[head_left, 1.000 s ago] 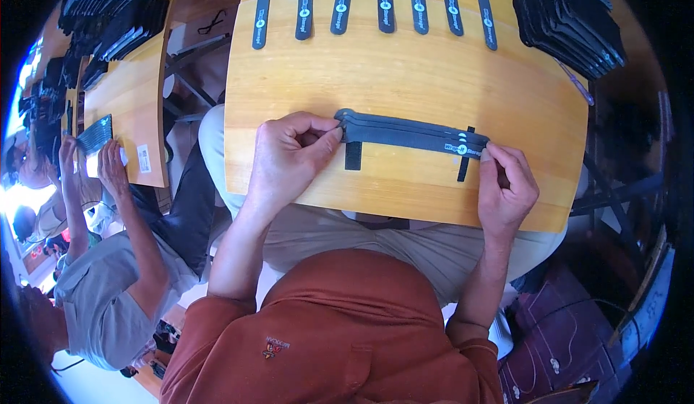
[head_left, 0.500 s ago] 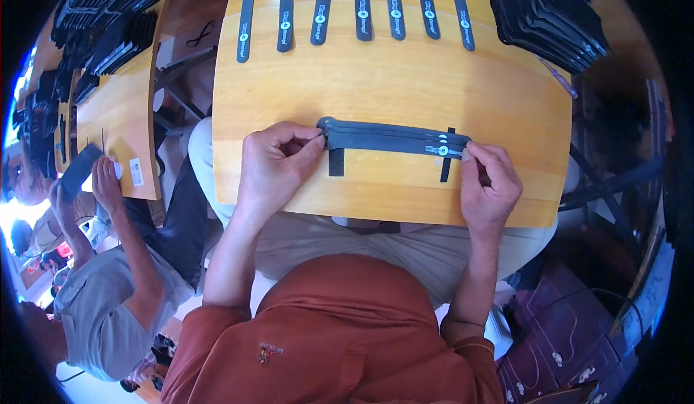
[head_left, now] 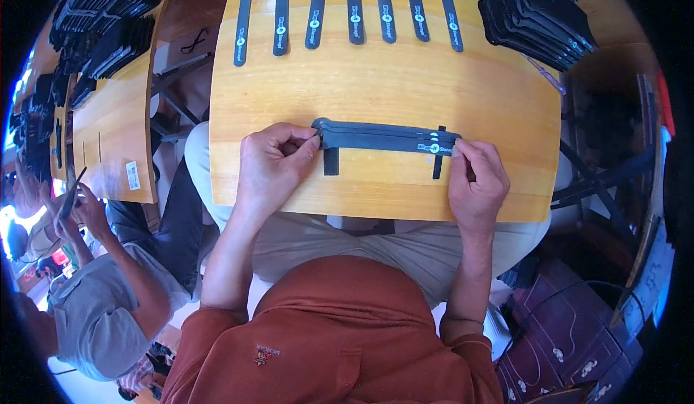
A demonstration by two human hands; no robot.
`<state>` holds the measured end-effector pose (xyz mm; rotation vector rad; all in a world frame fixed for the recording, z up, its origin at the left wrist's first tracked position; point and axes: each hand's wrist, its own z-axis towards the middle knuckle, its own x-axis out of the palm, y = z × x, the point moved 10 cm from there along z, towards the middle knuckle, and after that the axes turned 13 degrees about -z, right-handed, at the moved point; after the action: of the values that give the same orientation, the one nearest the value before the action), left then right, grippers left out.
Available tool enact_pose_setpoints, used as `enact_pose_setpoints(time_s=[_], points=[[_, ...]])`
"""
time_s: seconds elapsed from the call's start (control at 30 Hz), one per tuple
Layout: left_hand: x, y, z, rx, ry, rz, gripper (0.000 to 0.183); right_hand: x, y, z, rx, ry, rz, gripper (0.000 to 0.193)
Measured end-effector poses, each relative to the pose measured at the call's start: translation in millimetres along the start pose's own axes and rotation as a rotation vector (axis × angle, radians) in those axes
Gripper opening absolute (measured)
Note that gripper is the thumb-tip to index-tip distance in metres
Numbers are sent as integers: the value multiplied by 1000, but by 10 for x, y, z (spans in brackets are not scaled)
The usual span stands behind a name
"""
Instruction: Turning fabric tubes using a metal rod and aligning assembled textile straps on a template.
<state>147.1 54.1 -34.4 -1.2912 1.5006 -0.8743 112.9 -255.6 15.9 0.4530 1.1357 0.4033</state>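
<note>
A small stack of dark grey straps point(head_left: 383, 135) lies crosswise on the wooden table point(head_left: 376, 93), with their long edges slightly fanned and a round pale print near the right end. My left hand point(head_left: 269, 164) pinches the stack's left end between thumb and fingers. At the opposite end, my right hand point(head_left: 478, 183) has its fingers closed on the strap tips. Two short black strips run under the stack, a left strip point(head_left: 331, 162) and a right strip point(head_left: 438, 165), their ends showing below it.
Several single straps point(head_left: 354, 6) lie in a row at the far side. A pile of black straps point(head_left: 535, 20) sits far right, beside a thin purple-handled tool point(head_left: 543, 75). On the left, a co-worker holds a dark strap point(head_left: 71, 196) near another table point(head_left: 116, 129).
My hands keep their hold on the stack's ends, with little movement. The whole view has shifted slightly. The co-worker's strap has turned edge-on and come lower.
</note>
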Motion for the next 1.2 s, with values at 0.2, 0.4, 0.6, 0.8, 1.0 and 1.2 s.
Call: enact_pose_setpoints(time_s=[0.2, 0.4, 0.6, 0.8, 1.0, 1.2], points=[[8, -70, -3, 31, 12, 40, 13, -64, 144, 62, -73, 34, -118, 16], [41, -65, 13, 70, 30, 8, 14, 31, 631, 11, -248, 192, -501, 24], [11, -42, 22, 84, 11, 47, 14, 657, 1340, -304, -481, 272, -389, 42], [35, -122, -7, 107, -6, 73, 14, 671, 1145, -360, -420, 299, -360, 54], [16, -183, -36, 169, -32, 145, 16, 341, 620, -389, -298, 233, -434, 53], [-30, -228, -63, 241, -71, 185, 15, 222, 480, -409, -245, 191, -421, 50]])
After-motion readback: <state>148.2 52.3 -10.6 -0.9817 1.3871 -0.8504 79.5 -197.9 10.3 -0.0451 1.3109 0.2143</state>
